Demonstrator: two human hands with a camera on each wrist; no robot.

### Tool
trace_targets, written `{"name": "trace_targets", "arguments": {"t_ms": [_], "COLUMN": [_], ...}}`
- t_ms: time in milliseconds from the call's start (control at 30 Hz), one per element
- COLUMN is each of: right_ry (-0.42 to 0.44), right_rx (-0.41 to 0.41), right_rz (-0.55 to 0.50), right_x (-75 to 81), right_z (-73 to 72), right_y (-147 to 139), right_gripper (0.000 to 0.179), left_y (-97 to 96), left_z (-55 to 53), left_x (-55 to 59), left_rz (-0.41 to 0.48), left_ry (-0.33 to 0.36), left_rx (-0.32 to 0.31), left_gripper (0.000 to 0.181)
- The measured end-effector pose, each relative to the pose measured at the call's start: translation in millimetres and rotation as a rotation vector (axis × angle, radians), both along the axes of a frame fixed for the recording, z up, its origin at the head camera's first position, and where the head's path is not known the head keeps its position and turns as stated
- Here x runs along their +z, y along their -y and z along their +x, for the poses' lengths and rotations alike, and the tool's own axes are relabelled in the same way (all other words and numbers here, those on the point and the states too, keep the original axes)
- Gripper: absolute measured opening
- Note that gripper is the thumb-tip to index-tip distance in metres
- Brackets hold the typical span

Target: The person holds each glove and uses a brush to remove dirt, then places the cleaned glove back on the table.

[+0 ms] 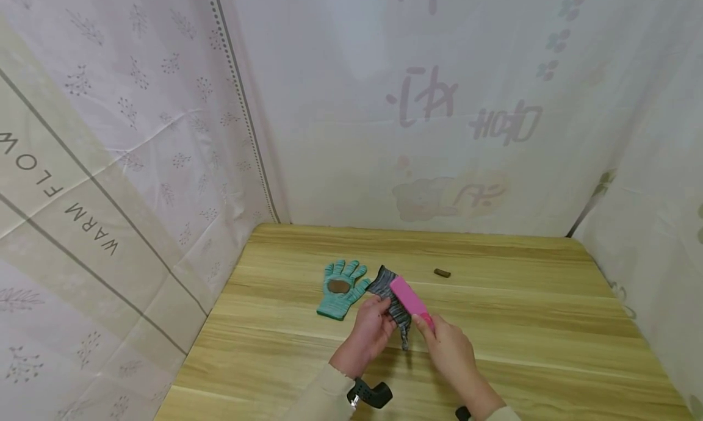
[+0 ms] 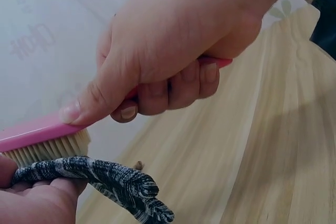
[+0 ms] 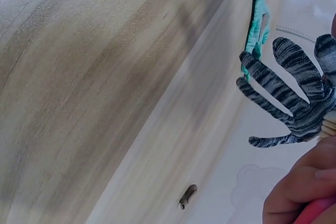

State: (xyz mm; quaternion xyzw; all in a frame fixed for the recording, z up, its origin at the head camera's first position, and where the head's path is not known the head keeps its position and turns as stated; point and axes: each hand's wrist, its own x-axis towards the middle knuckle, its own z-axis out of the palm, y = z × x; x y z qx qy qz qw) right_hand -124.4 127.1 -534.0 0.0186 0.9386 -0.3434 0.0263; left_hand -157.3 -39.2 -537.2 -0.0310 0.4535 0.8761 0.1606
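Observation:
A grey-and-black striped knit glove [image 1: 383, 280] is held up over the table by my left hand [image 1: 369, 331], its thumb on top and fingers underneath. My right hand [image 1: 451, 349] grips the handle of a pink brush [image 1: 409, 298], thumb along its back. In the left wrist view, the pale bristles [image 2: 52, 148] press onto the knit glove [image 2: 113, 174], whose fingers stick out past the brush. The right wrist view shows the striped glove's fingers [image 3: 270, 80] spread and dangling, with the right hand [image 3: 299, 182] below.
On the wooden table [image 1: 522, 323], a green knit glove [image 1: 335, 306] with a brown oval patch lies flat, left of my hands. A small dark brown piece [image 1: 442, 273] lies to the back right. Patterned cloth [image 1: 340, 134] hangs behind the table and along both sides.

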Motion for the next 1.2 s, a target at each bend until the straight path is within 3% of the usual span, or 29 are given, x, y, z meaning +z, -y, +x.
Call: {"name": "trace_targets", "arguments": {"t_ms": [333,800,1200], "right_ry": [0.016,0.009,-0.001], "right_rx": [-0.004,-0.032,0.008], "right_rz": [-0.029,-0.102,-0.104], "right_x": [-0.7,-1.6,3.4], "right_z": [-2.4,-2.6,3.0], "right_y": [-1,-4,9], "right_gripper": [0.054,0.057,0.052], "left_y": [-2.7,0.8,-2.6], "left_z": [-2.7,-6.8,-2.7], "left_x": [0.3,-5.9,-1.9], "left_rz": [0.016,0.013,0.005], "left_ry": [0.024,0.032,0.017], "left_rx": [0.002,0.029,0.016], "left_gripper": [0.044,0.026,0.041]}}
